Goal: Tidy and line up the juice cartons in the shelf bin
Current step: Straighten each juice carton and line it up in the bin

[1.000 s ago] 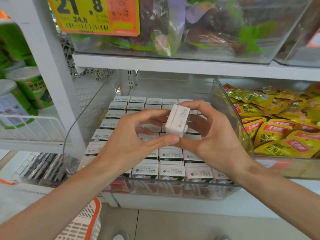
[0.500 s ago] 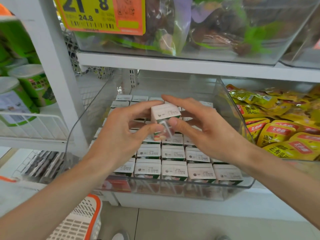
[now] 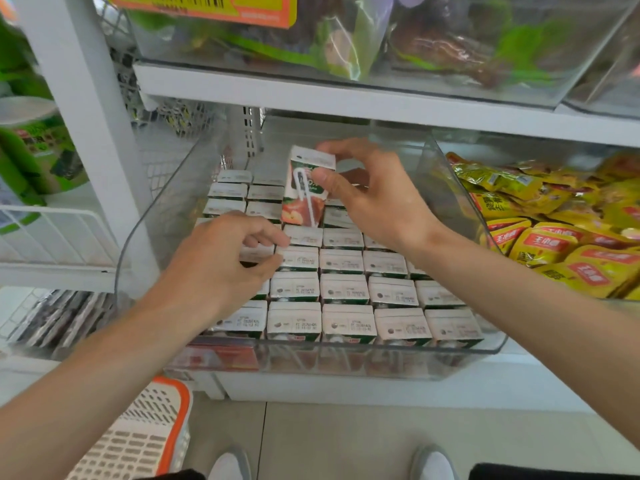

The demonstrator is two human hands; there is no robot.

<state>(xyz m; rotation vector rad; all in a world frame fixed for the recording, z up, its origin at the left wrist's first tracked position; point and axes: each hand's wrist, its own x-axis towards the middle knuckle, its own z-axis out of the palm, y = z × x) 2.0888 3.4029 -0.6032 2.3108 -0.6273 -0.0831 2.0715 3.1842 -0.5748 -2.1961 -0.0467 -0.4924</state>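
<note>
5 white carton tops show along the front row of the packed cartons [image 3: 348, 323], which stand upright in tight rows inside a clear plastic bin [image 3: 346, 363] on the lower shelf. Each top carries a small dark logo and 2 lines of printed code, too fine to read.

The right hand [image 3: 370, 202] pinches 1 juice carton [image 3: 306, 190] by its top end, thumb on the front face and fingers curled over the white top. It is upright, tipped slightly, and raised above the back rows near the middle of the bin. Its face shows a dark green band, a wrapped straw and red fruit at the bottom; the lettering is blurred and partly under the thumb.

The left hand [image 3: 221, 271] is low over the left side of the bin, thumb and forefinger curled narrowly round the top of a seated carton [image 3: 257, 253].

To the right lie yellow snack packets [image 3: 547, 244] with red labels; the white characters seem to start with 王小. Above, a yellow and orange price tag [image 3: 207, 6] shows only its barcode. A white basket with an orange rim [image 3: 149, 434] sits below on the left.
</note>
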